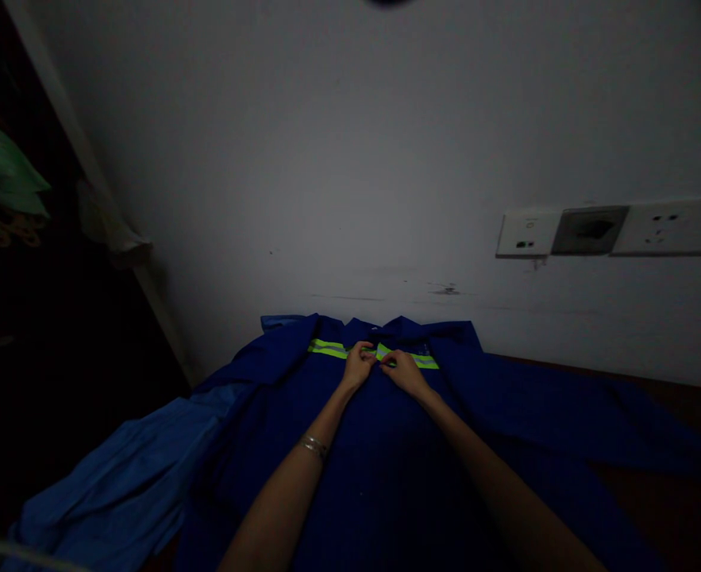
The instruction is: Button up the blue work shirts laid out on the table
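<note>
A dark blue work jacket (338, 445) lies spread out with its collar toward the wall. Across its chest runs a yellow-green reflective stripe (329, 348), split at the front opening. My left hand (359, 364) is closed on the jacket's front edge at the stripe, with a bracelet on that forearm. Just to its right, my right hand (402, 372) pinches the other front edge, fingertips close to the left ones. Any button or fastener between the fingers is too small and dark to make out.
A lighter blue cloth (129, 469) lies at the left, partly under the jacket. The pale wall (338, 175) rises behind, with a row of sockets (591, 230) at right. Green cloth (5, 163) hangs at the dark far left.
</note>
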The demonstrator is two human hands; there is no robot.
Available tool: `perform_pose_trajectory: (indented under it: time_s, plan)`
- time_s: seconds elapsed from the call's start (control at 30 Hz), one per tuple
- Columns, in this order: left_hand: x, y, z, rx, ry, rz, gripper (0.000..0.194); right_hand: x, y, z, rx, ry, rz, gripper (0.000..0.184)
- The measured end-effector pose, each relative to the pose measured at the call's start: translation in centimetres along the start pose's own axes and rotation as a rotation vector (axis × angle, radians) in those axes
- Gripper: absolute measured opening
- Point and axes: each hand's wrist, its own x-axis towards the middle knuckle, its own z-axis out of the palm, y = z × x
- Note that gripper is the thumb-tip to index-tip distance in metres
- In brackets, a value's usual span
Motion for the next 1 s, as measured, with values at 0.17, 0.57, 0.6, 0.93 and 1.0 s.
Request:
perform_pose_trajectory:
  time_s: [0.17, 0.57, 0.6, 0.93, 1.0]
  plan:
    - [0.2, -0.4, 0.1, -0.160, 0.056, 0.011, 0.030, 0.4, -0.8, 0.1, -0.013, 0.020, 0.090, 0.016]
    - [0.3, -0.8, 0.4, -0.355, 0.106, -0.018, 0.034, 0.2, -1.7, 0.2, -0.099, 0.030, 0.089, 0.012]
    - [0.3, -0.9, 0.4, -0.360, 0.105, -0.023, 0.034, 0.2, -1.7, 0.3, -0.093, 0.026, 0.107, 0.013]
    - [0.6, -1.6, 0.8, -0.414, 0.161, -0.084, 0.031, 0.5, -1.6, 0.3, -0.112, -0.017, 0.208, 0.012]
    - [0.5, -1.5, 0.8, -0.420, 0.185, -0.094, 0.032, 0.4, -1.8, 0.1, -0.130, -0.022, 0.212, 0.011]
